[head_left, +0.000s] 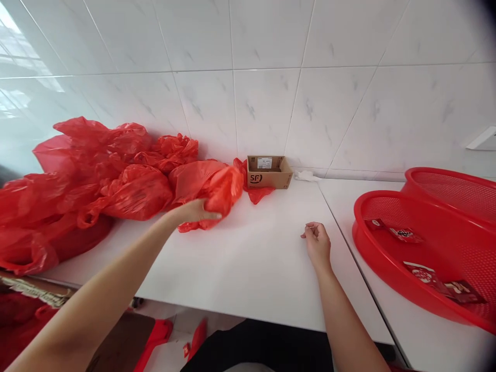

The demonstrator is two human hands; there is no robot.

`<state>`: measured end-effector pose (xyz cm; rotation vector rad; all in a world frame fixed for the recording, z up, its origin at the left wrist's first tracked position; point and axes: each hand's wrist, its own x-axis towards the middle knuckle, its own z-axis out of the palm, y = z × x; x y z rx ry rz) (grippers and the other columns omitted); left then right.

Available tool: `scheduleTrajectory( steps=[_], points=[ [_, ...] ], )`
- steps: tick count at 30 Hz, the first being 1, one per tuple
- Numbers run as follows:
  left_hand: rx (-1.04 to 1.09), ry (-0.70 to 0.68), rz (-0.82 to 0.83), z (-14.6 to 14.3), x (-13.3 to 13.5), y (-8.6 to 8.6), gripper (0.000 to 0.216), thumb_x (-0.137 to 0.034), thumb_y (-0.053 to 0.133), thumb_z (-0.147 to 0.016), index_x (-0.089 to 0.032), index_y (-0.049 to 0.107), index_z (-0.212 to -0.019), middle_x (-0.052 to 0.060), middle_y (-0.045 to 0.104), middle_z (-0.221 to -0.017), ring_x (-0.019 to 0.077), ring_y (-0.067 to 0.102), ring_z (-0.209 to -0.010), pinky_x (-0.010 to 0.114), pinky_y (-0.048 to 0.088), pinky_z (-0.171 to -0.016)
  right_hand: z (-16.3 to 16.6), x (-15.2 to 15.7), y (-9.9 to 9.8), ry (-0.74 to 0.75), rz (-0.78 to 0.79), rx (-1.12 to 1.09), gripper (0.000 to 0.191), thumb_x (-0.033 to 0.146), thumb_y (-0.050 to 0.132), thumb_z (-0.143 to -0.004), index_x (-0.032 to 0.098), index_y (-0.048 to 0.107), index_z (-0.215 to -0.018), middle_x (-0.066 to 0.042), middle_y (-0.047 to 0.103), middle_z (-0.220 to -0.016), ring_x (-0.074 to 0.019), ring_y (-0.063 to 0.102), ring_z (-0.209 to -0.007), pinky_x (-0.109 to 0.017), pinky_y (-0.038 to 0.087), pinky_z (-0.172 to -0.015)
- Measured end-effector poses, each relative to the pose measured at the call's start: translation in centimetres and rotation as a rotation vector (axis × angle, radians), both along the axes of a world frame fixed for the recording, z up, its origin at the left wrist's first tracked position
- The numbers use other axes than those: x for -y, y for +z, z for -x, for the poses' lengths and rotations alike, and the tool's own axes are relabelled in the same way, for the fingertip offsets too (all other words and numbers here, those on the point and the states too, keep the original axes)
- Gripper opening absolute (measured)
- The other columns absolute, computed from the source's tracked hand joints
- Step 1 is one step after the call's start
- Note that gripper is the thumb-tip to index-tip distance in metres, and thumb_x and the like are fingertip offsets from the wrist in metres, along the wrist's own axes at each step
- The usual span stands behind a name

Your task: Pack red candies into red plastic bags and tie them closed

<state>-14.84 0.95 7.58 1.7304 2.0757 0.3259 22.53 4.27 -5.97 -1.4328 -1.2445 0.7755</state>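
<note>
Our left hand (pixel 200 210) is partly closed around a crumpled, translucent red plastic bag (pixel 228 192), thumb in front, at the right end of a heap of similar red plastic bags (pixel 134 188) on the smooth white table (pixel 240 268). Our right hand (pixel 319 243) hovers, fingers loosely curled; we cannot tell whether its fingertips pinch anything. Beyond our hands, an open brown cardboard box (pixel 267 180) sits near the tiled wall (pixel 267 113); rightward, we see a round red plastic basket (pixel 372 258) containing small red packets (pixel 424 274).

Red bag (pixel 227 191), grey-veined white tiles (pixel 267 113)
</note>
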Motion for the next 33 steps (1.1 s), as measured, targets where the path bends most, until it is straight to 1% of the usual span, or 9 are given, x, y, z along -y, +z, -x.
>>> scheduleTrajectory(
  steps=[5, 9, 13, 17, 19, 23, 25, 27, 33],
  points=[
    [0.071, -0.177, -0.044, -5.2, 3.5, -4.0, 0.052, -0.056, 0.070, -0.067, -0.027, 0.070, -0.110, 0.007, 0.067, -0.112, 0.0270, 0.064, -0.104, 0.035, 0.052, -0.087, 1.2, 1.0, 0.8, 0.017, -0.074, 0.034, 0.022, 0.043, 0.051, -0.083, 0.022, 0.055, -0.090, -0.001, 0.061, -0.076, -0.0188, 0.061, -0.071, -0.032, 0.044, -0.069],
    [0.089, -0.178, -0.144, -8.6, 4.7, -6.7, 0.032, -0.048, 0.055, -0.082, -0.027, 0.072, -0.098, 0.007, 0.056, -0.124, 0.0284, 0.053, -0.119, 0.041, 0.045, -0.099, 4.3, 3.3, 2.5, 0.082, -0.253, 0.126, 0.026, 0.041, 0.053, -0.087, 0.023, 0.056, -0.106, -0.007, 0.064, -0.103, -0.0218, 0.060, -0.095, -0.034, 0.048, -0.080],
    [0.127, -0.176, -0.182, -10.4, 4.6, -8.1, 0.012, -0.031, 0.060, -0.075, -0.025, 0.067, -0.083, 0.007, 0.054, -0.127, 0.0315, 0.051, -0.119, 0.045, 0.044, -0.096, 6.3, 4.2, 2.2, 0.180, -0.344, 0.365, 0.034, 0.031, 0.059, -0.083, 0.028, 0.061, -0.117, -0.011, 0.053, -0.126, -0.0281, 0.051, -0.113, -0.043, 0.047, -0.090],
    [0.258, -0.232, -0.126, -9.8, 4.7, -6.6, 0.017, -0.035, 0.062, -0.073, -0.023, 0.054, -0.065, 0.000, 0.059, -0.069, 0.0205, 0.059, -0.067, 0.034, 0.050, -0.062, 5.5, 3.2, 0.3, 0.228, -0.176, 0.366, 0.020, 0.014, 0.052, -0.078, 0.026, 0.067, -0.085, -0.006, 0.062, -0.092, -0.0238, 0.059, -0.083, -0.039, 0.049, -0.073],
    [0.434, -0.167, -0.157, -8.1, 5.2, -4.5, 0.024, -0.044, 0.061, -0.075, -0.023, 0.052, -0.066, -0.002, 0.057, -0.063, 0.0182, 0.058, -0.060, 0.032, 0.050, -0.057, 4.7, 2.5, -0.2, 0.200, -0.155, 0.322, 0.020, 0.013, 0.048, -0.078, 0.024, 0.065, -0.078, -0.004, 0.061, -0.083, -0.0206, 0.058, -0.072, -0.037, 0.048, -0.069],
    [0.751, 0.272, -0.524, -3.2, 5.8, -0.1, 0.025, -0.050, 0.049, -0.077, -0.027, 0.056, -0.079, 0.001, 0.064, -0.075, 0.0224, 0.063, -0.065, 0.037, 0.054, -0.058, 3.8, 1.9, -0.2, 0.100, -0.122, 0.172, 0.016, 0.018, 0.047, -0.079, 0.023, 0.062, -0.083, -0.005, 0.064, -0.089, -0.0211, 0.060, -0.079, -0.038, 0.050, -0.076],
    [0.542, 0.452, -0.764, -1.5, 5.1, 0.8, 0.030, -0.049, 0.041, -0.080, -0.026, 0.056, -0.092, 0.002, 0.067, -0.087, 0.0227, 0.066, -0.073, 0.037, 0.055, -0.063, 3.6, 1.9, -0.2, 0.057, -0.114, 0.082, 0.016, 0.022, 0.047, -0.080, 0.022, 0.061, -0.087, -0.005, 0.065, -0.092, -0.0214, 0.061, -0.084, -0.039, 0.050, -0.080],
    [0.280, 0.494, -0.834, -0.8, 3.7, 0.4, 0.033, -0.046, 0.040, -0.083, -0.023, 0.052, -0.103, 0.005, 0.066, -0.099, 0.0224, 0.065, -0.084, 0.038, 0.055, -0.073, 3.4, 2.1, -0.2, 0.031, -0.107, 0.003, 0.016, 0.025, 0.046, -0.081, 0.022, 0.059, -0.090, -0.006, 0.066, -0.094, -0.0209, 0.061, -0.086, -0.037, 0.050, -0.080],
    [-0.090, 0.226, -0.468, -1.4, -2.4, -4.3, 0.020, -0.032, 0.065, -0.080, -0.017, 0.062, -0.094, 0.009, 0.064, -0.107, 0.0283, 0.058, -0.108, 0.046, 0.044, -0.096, 3.3, 2.4, -0.1, 0.031, -0.102, -0.118, 0.012, 0.026, 0.049, -0.080, 0.022, 0.058, -0.086, -0.005, 0.065, -0.089, -0.0196, 0.060, -0.080, -0.035, 0.051, -0.074]
  ],
)
